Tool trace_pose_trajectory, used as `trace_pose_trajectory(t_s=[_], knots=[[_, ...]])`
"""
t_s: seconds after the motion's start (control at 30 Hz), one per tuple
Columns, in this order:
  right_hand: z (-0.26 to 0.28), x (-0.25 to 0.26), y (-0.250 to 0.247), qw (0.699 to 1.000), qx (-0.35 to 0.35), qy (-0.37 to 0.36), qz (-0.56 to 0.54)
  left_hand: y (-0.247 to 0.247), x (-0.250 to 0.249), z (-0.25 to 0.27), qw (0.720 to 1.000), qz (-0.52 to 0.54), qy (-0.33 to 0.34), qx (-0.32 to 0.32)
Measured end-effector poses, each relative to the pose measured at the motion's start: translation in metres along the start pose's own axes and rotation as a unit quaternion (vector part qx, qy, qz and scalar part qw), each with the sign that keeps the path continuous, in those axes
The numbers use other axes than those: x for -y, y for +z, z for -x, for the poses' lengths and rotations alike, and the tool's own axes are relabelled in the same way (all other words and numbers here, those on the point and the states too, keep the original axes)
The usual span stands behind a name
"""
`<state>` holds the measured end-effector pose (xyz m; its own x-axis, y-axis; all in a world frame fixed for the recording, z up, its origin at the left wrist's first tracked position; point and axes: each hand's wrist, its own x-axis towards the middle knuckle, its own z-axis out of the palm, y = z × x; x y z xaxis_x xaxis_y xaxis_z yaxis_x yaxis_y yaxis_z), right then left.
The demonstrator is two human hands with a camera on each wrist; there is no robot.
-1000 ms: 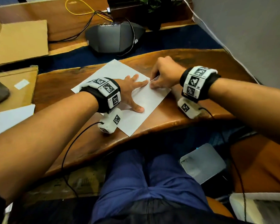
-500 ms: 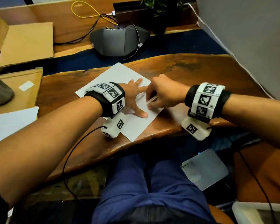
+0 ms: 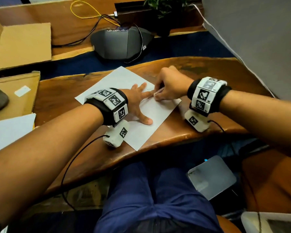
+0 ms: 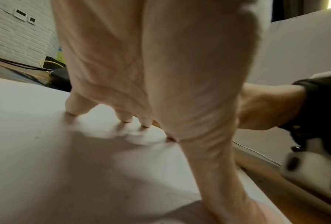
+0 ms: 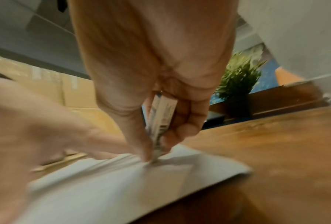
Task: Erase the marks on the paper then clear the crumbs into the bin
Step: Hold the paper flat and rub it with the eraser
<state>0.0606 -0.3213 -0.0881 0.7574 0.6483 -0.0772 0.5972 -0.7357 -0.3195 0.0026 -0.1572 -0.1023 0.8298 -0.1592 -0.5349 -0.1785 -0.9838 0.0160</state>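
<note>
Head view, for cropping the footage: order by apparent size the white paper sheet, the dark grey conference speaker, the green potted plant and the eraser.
1. White paper sheet
2. Dark grey conference speaker
3. Green potted plant, cut off by the frame's top
4. Eraser, mostly hidden in the right hand

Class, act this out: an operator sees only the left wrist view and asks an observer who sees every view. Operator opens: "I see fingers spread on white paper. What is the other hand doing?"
Observer: The right hand pinches an eraser in a printed sleeve, its tip pressed on the paper.
Operator: Where on the sheet?
Observer: In the head view, near the sheet's far right edge, right beside the left hand index fingertip.
Operator: Is a bin nearby?
Observer: A grey container sits below the wooden table edge, to the person's right; whether it is the bin, I cannot tell.
</note>
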Motion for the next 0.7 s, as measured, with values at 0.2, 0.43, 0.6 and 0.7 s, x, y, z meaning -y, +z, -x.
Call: trace_pose_trajectory(t_s=[0.2, 0.43, 0.6, 0.7], knots=[[0.014, 0.013, 0.004, 0.995, 0.085, -0.043, -0.013, 0.0, 0.001, 0.0, 1.0, 0.01, 0.008, 0.01], [0.019, 0.023, 0.014, 0.995, 0.077, -0.06, -0.003, -0.002, 0.0, 0.001, 1.0, 0.01, 0.008, 0.002], [-0.009, -0.001, -0.001, 1.0, 0.008, 0.009, 0.001, 0.002, 0.002, -0.003, 1.0, 0.0, 0.002, 0.0], [0.004, 0.015, 0.012, 0.999, 0.034, -0.038, 0.017, 0.0, 0.001, 0.001, 1.0, 0.008, 0.002, 0.004]])
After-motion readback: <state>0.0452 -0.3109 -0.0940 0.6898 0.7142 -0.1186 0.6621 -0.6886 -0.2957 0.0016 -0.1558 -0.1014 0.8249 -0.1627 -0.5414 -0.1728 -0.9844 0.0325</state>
